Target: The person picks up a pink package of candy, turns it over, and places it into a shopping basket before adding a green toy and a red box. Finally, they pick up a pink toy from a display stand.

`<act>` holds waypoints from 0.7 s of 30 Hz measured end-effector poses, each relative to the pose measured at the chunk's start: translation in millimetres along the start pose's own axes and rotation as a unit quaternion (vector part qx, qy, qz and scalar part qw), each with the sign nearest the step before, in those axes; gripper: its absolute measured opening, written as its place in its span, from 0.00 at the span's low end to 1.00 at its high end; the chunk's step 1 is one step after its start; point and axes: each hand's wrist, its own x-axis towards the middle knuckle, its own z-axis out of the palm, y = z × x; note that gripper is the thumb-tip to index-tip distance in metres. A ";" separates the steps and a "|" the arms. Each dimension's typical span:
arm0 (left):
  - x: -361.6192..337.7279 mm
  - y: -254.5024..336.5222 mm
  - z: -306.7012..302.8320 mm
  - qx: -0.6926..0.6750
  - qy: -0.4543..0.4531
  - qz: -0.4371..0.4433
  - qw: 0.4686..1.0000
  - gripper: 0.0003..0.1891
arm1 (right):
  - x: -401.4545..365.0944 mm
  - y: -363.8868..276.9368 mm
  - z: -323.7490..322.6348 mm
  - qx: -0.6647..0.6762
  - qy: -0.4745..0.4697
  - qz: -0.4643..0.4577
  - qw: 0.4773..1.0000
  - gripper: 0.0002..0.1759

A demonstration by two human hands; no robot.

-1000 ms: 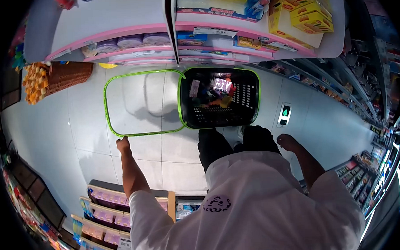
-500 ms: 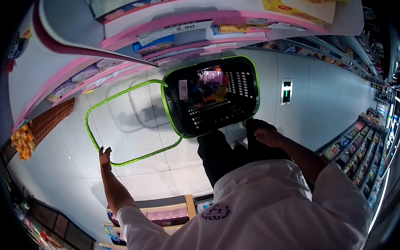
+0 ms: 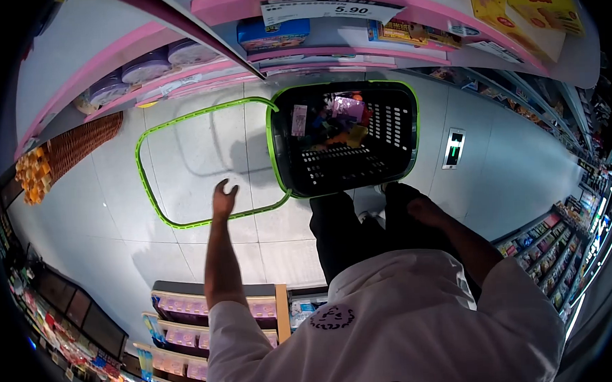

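Note:
My left hand point(image 3: 224, 198) is open over the floor, thumb and fingers apart and nothing between them. In this view it overlaps the inside of a long green handle point(image 3: 141, 164), near the handle's lower bar. That handle stretches leftward from a black shopping basket point(image 3: 323, 185) with a green rim, standing by my feet. Inside the basket lie a pink packet point(image 3: 349, 108) and several small colourful things, partly in shadow. Beside my thigh hangs my right hand point(image 3: 424, 212), its fingers loosely curled in and dim; nothing shows in it.
Pink-edged shelves point(image 3: 142, 31) with boxes and a price label point(image 3: 332, 10) rise in front of me. A wicker basket point(image 3: 85, 142) stands at the left. Behind me is a rack of pink packs point(image 3: 181, 302); another low rack point(image 3: 533, 239) is at the right.
My left hand has let go of the green handle's far end and moved right, its fingers spreading. The handle stays stretched out to the left. My right hand stays by my thigh.

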 end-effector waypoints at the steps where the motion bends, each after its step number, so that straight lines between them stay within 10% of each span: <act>1: 0.0 2.6 27.9 0.026 -0.011 0.049 0.998 0.28 | -0.4 -16.4 0.5 0.002 -0.013 -0.032 0.999 0.12; 7: -29.3 47.8 38.9 0.309 -0.395 -0.080 0.861 0.33 | -14.2 -83.0 -14.4 0.078 -0.032 -0.056 0.995 0.14; 21: -105.0 107.8 -56.2 0.476 -0.339 -0.053 0.810 0.26 | -21.3 -26.1 -25.5 0.001 0.057 -0.101 0.993 0.12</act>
